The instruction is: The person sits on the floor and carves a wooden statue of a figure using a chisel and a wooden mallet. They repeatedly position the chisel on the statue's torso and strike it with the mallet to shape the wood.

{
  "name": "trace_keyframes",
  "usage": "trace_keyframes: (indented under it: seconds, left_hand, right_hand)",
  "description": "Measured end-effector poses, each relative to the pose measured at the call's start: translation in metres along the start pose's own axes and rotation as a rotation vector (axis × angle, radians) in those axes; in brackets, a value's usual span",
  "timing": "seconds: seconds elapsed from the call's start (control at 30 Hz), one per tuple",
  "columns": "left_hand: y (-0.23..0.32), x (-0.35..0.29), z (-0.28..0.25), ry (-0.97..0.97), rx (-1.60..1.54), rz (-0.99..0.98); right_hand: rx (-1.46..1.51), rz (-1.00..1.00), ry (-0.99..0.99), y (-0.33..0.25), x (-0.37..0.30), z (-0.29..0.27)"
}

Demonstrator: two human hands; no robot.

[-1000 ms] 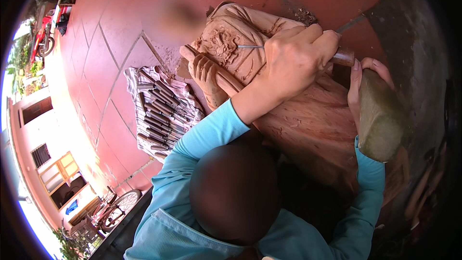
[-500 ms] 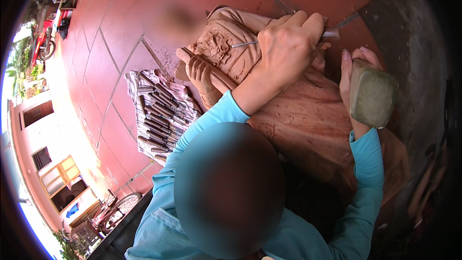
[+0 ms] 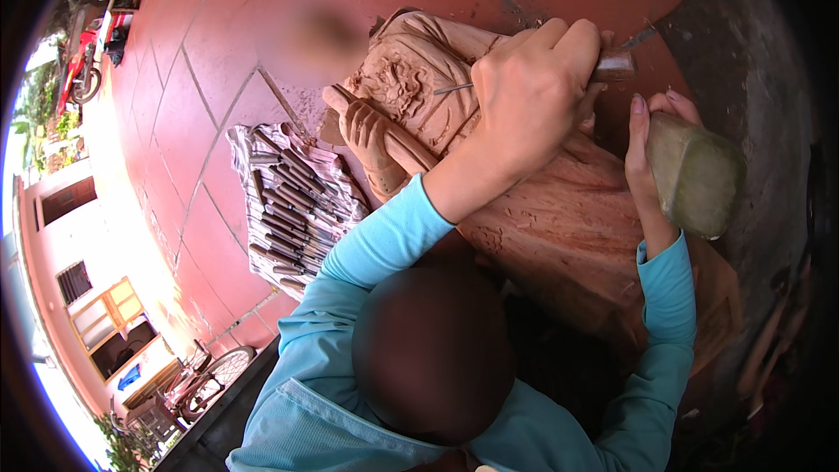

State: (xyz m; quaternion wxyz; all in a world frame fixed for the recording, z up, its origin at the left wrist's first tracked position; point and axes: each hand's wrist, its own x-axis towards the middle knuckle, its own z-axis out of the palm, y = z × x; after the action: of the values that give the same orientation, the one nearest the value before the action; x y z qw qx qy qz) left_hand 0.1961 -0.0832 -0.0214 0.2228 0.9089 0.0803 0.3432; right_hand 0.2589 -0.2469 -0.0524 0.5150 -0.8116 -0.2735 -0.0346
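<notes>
A reddish-brown carved wooden figure in a robe (image 3: 551,218) lies on its back, with a raised ornament (image 3: 398,86) on its chest and a carved hand (image 3: 365,129) around a long bar. Above the chest, my left hand (image 3: 537,92) is closed round a chisel (image 3: 616,67). Its thin blade points left, the tip near the robe folds beside the ornament; whether it touches the wood I cannot tell. On the right, my right hand (image 3: 648,144) grips a mallet with a greenish block-shaped head (image 3: 699,175), apart from the chisel's handle end. The mallet's handle is hidden.
Many chisels with dark handles (image 3: 284,210) lie in rows on a striped cloth (image 3: 240,153) left of the figure. Wood chips dot the red tiled floor (image 3: 201,61). A bicycle (image 3: 214,380) and a red motorbike (image 3: 83,70) stand far left.
My left hand and the chisel have shifted slightly right, drawing the tip away from the chest ornament. My right hand has swung the mallet a little right, away from the chisel handle.
</notes>
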Motion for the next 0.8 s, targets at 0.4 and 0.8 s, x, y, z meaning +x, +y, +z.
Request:
trace_keyframes:
  seconds: [0.4, 0.8]
  left_hand:
    - [-0.006, 0.0, 0.003, 0.004, 0.003, -0.01]
    - [-0.011, -0.003, 0.007, 0.026, -0.013, 0.054]
  right_hand:
    - [-0.178, -0.129, -0.013, 0.002, 0.001, -0.003]
    - [-0.26, -0.179, 0.012, 0.005, 0.0, -0.003]
